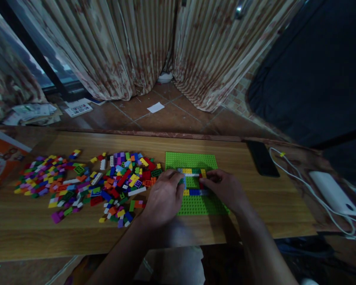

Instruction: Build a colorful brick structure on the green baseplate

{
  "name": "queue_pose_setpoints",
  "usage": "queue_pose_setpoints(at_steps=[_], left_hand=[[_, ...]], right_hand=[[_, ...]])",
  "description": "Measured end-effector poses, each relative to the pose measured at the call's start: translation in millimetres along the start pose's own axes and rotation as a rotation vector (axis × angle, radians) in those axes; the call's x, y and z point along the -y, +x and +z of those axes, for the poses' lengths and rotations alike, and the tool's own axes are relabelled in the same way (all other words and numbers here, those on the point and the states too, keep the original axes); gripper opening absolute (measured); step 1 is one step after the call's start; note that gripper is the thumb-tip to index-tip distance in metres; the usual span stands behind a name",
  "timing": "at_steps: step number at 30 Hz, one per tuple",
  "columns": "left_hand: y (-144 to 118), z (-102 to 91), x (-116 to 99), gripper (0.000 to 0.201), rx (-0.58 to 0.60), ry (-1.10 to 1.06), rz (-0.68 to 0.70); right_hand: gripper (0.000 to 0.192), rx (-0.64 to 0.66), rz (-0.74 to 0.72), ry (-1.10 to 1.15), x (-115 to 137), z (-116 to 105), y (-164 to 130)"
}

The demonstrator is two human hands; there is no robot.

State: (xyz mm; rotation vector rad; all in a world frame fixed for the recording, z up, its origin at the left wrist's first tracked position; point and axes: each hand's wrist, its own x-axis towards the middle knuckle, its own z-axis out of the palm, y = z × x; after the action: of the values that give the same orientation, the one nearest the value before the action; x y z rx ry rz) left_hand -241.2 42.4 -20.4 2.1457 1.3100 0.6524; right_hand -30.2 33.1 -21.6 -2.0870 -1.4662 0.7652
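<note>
While both forearms reach in from the bottom edge, two bare hands meet over a green studded baseplate [191, 159] on a wooden surface [233, 154]. A low rectangle of bricks [195, 192] sits on the middle of the plate, with green studs showing inside it. The left hand [165, 194] is loosely curled, its fingertips at the rectangle's left side. The right hand [225, 188] is partly closed at the right side, thumb and forefinger close together beside red bricks. Whether either hand grips a brick, I cannot tell. Loose, many-coloured bricks [133, 180] spread over the surface to the left.

To seat bricks well here, it would help to line up the studs first, brace one side with the left hand, and press straight down with the right, so that the neighbouring bricks stay put.

The left fingers cover the rectangle's left edge, and the right fingers hide part of its right edge. The image is dim and soft, so brick seams, and whether each brick is fully pushed down, are hard to make out. An orange packet [6, 160] is cut off at the left edge.
</note>
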Motion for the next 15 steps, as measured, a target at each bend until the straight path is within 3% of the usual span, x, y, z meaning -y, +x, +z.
queue_pose_setpoints(at_steps=[5, 9, 12, 15], left_hand=[[0, 0.8, 0, 0.024, -0.015, -0.032, 0.011], [1, -9.2, 0, 0.023, -0.078, -0.08, 0.027], [4, -25.0, 6, 0.022, -0.228, -0.158, 0.0], [7, -45.2, 20, 0.018, -0.465, -0.275, -0.077]], right_hand=[[0.032, 0.024, -0.026, -0.042, -1, 2, 0], [0.033, 0.015, -0.018, -0.075, -3, 2, 0], [0.037, -0.001, -0.013, -0.083, -2, -1, -1], [0.039, -0.085, -0.008, -0.015, 4, -4, -5]])
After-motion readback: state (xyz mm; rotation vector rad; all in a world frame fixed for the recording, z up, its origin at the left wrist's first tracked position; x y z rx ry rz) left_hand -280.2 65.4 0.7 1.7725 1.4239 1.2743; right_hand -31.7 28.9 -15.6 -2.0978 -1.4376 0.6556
